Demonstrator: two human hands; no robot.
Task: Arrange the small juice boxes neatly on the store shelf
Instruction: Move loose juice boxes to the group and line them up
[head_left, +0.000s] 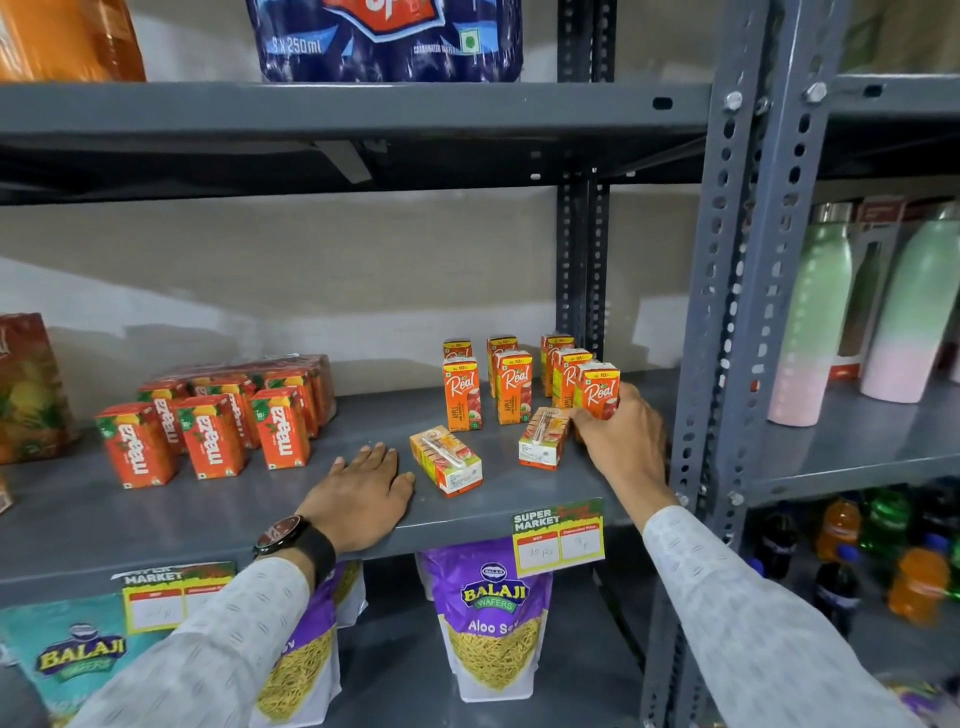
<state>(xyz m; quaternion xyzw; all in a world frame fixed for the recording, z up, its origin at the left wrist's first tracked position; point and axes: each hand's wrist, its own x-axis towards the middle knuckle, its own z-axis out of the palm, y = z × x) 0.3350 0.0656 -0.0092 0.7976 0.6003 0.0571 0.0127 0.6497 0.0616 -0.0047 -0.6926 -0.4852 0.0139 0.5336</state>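
Nearby, two toppled boxes (445, 459) lie between the flat, empty left hand (360, 491) and the right hand (621, 434) gripping an upright Real box (598, 391).

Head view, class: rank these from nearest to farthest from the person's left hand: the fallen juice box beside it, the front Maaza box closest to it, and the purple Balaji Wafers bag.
From the left hand:
1. Fallen juice box, just right of the thumb.
2. Front Maaza box, up and left on the same shelf.
3. Purple Balaji Wafers bag, on the shelf below, right.
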